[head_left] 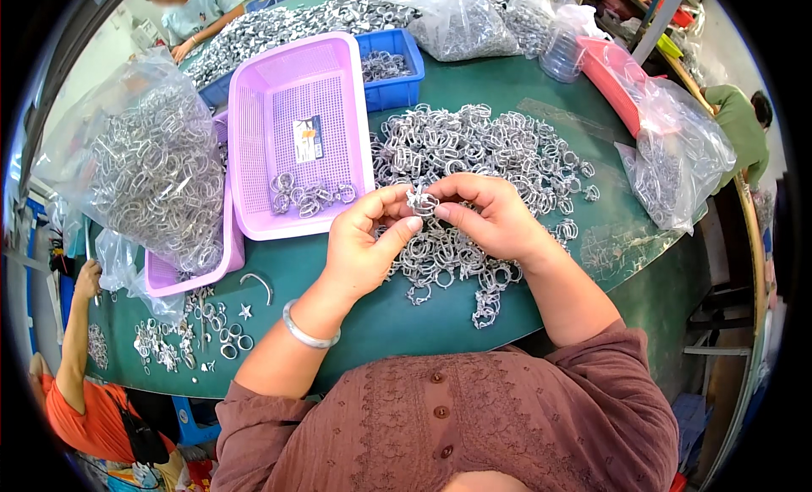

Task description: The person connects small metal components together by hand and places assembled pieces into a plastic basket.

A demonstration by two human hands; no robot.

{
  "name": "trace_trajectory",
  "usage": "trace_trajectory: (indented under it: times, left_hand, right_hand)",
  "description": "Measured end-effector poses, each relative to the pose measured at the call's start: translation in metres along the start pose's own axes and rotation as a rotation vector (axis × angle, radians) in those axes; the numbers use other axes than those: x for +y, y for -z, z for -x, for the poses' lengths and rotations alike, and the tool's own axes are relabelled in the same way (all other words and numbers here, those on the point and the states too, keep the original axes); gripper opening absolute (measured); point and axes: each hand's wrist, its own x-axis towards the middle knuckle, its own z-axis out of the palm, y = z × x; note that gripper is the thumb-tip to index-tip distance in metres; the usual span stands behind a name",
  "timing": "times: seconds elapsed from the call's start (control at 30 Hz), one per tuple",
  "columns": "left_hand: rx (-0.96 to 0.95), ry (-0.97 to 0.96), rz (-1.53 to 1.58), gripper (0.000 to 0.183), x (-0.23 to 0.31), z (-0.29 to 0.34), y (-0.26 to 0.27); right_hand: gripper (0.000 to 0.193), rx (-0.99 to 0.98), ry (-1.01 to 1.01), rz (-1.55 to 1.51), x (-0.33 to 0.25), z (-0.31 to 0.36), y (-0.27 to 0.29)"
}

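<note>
Between the fingertips of both hands, in front of my chest, is a small silver-grey metal ring with an openwork shape [422, 203]. My left hand [365, 242] is closed, its thumb and fingers pinching the ring's left side. My right hand [492, 221] pinches it from the right with thumb and forefinger. Behind and beneath the hands spreads a big heap of similar grey metal rings [474, 145], partly hidden by them. To the left, a lilac plastic basket [351, 111] holds several such rings [313, 197] and a small printed card [308, 139].
A clear bag of rings [156, 162] rests in another lilac basket [235, 251]. Loose rings and small star pieces [228, 335] lie at front left on the green table [372, 327]. Behind are a blue bin [406, 86], metal pieces, bags and a red tray [605, 86]. Other people work around.
</note>
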Motion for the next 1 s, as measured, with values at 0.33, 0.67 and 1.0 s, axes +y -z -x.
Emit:
trace_trajectory:
  times: [0.33, 0.67, 1.0]
  left_hand:
    - [-0.041, -0.014, -0.215, 0.034, -0.001, 0.001, 0.005]
    - [-0.061, 0.061, 0.181, 0.031, 0.001, 0.000, 0.003]
    - [-0.074, 0.128, 0.290, 0.032, -0.002, -0.004, 0.004]
  right_hand:
    - [0.023, 0.058, 0.412, 0.387, 0.002, -0.005, -0.002]
    - [0.028, 0.149, 0.265, 0.231, 0.009, -0.001, -0.004]
    - [0.021, 0.134, 0.253, 0.179, 0.008, -0.002, -0.004]
